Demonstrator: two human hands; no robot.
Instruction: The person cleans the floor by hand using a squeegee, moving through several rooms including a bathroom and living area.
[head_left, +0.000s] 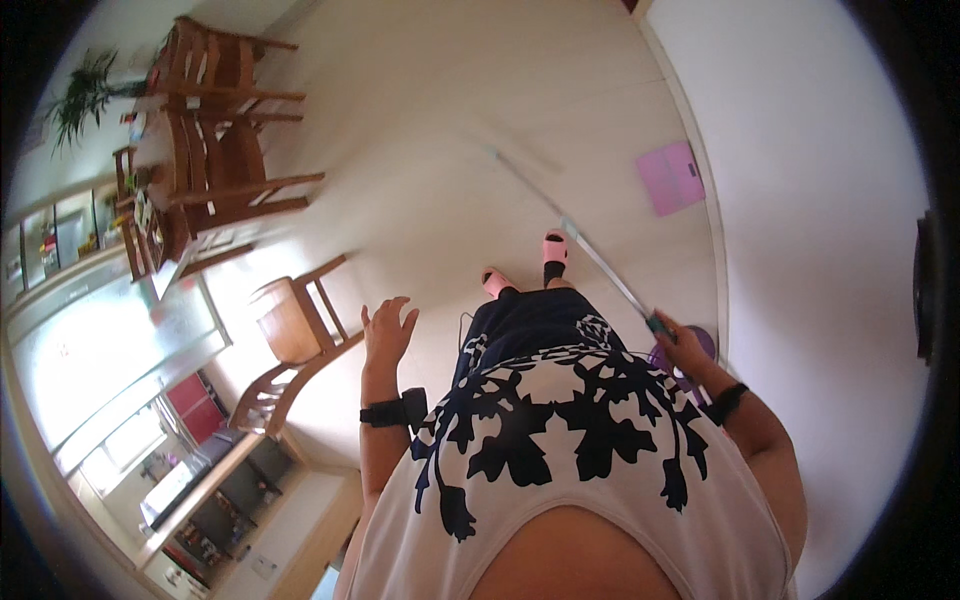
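My right hand (677, 343) grips the dark green handle of a long metal mop-like pole (609, 271). The pole slants away over the floor, past my pink slippers (555, 247). Its far end is blurred, so I cannot tell what kind of head it carries. My left hand (388, 330) is held out in the air with its fingers apart, holding nothing. In the picture it appears beside a wooden chair (291, 322); no contact shows. Partly hidden behind my right hand is a purple round object (703, 339) by the wall.
A pink flat square object (671, 178) lies on the floor along the white wall (810, 195). More wooden chairs (225, 154) stand at the upper left near a potted plant (82, 97). A glass sliding door (120, 360) and a kitchen counter (199, 469) are at the lower left.
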